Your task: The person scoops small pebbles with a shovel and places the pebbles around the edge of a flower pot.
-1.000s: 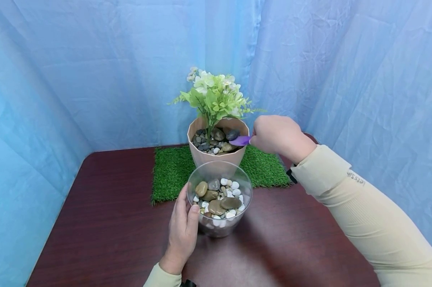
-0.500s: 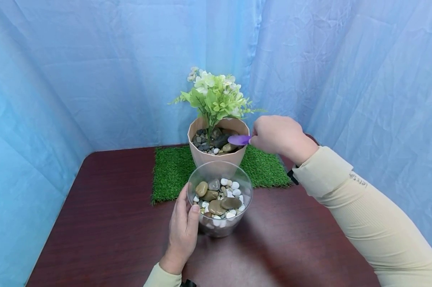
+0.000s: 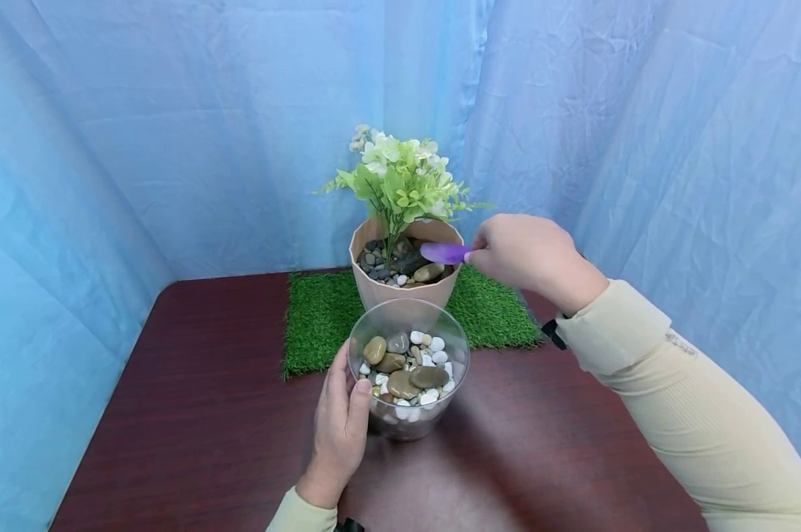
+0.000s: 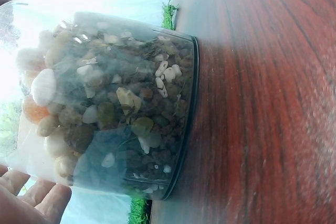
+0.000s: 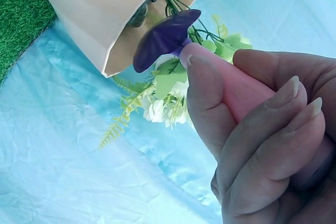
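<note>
My right hand (image 3: 530,251) grips the pink handle (image 5: 236,87) of a small garden trowel, fingers curled round it. Its purple blade (image 3: 443,253) lies over the right side of a beige flowerpot (image 3: 374,288), just above the stones. Dark and brown stones (image 3: 429,273) fill that pot round the stems of a plant with white flowers (image 3: 400,174). Nearer me, my left hand (image 3: 341,417) holds the left side of a clear plastic pot (image 3: 410,428), thumb by the rim. Brown and white pebbles (image 3: 400,384) lie inside it. In the left wrist view, more pebbles show through its wall.
A green artificial grass mat (image 3: 314,325) lies under the beige pot. The dark red wooden table (image 3: 208,406) extends to both sides. Light blue curtains (image 3: 241,133) hang behind and beside it.
The trowel blade has risen slightly and shifted a little left. A dark stone near its tip has moved left and down inside the beige pot. My left hand stays in place.
</note>
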The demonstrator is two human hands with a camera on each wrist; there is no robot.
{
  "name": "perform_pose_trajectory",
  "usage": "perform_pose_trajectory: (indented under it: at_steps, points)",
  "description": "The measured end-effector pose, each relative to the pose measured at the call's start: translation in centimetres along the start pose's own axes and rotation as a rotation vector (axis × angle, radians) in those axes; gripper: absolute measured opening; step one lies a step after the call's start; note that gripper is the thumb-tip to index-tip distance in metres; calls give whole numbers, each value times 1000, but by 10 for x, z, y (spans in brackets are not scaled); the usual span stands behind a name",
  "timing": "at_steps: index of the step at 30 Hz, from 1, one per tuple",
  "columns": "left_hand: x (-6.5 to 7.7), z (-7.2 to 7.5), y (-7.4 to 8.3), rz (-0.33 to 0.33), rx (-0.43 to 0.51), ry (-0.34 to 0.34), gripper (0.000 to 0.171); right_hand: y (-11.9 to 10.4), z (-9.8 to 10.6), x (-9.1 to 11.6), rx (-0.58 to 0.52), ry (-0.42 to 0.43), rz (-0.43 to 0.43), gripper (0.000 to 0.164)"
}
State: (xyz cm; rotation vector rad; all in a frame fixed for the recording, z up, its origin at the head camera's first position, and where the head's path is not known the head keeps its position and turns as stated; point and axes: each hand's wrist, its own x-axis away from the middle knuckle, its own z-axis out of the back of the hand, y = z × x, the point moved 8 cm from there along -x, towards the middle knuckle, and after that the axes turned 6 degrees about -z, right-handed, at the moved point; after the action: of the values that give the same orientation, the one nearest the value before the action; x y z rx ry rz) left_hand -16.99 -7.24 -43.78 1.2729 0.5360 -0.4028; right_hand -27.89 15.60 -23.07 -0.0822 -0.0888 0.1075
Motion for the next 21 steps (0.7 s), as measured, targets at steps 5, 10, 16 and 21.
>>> perform_pose_trajectory:
  at_steps: [5, 10, 16, 21]
  points:
    - [0, 0, 0, -11, -10, 5, 64, 5, 3, 9, -23, 47, 3, 27]
    - [-1, 0, 1, -11, -11, 2, 62, 8, 4, 17, -30, 98, 21, 29]
    - [-1, 0, 1, 0, -8, -4, 61, 7, 3, 28, -53, 130, 69, 29]
    - [-1, 0, 1, -2, -2, 1, 61, 3, 3, 37, -50, 126, 117, 29]
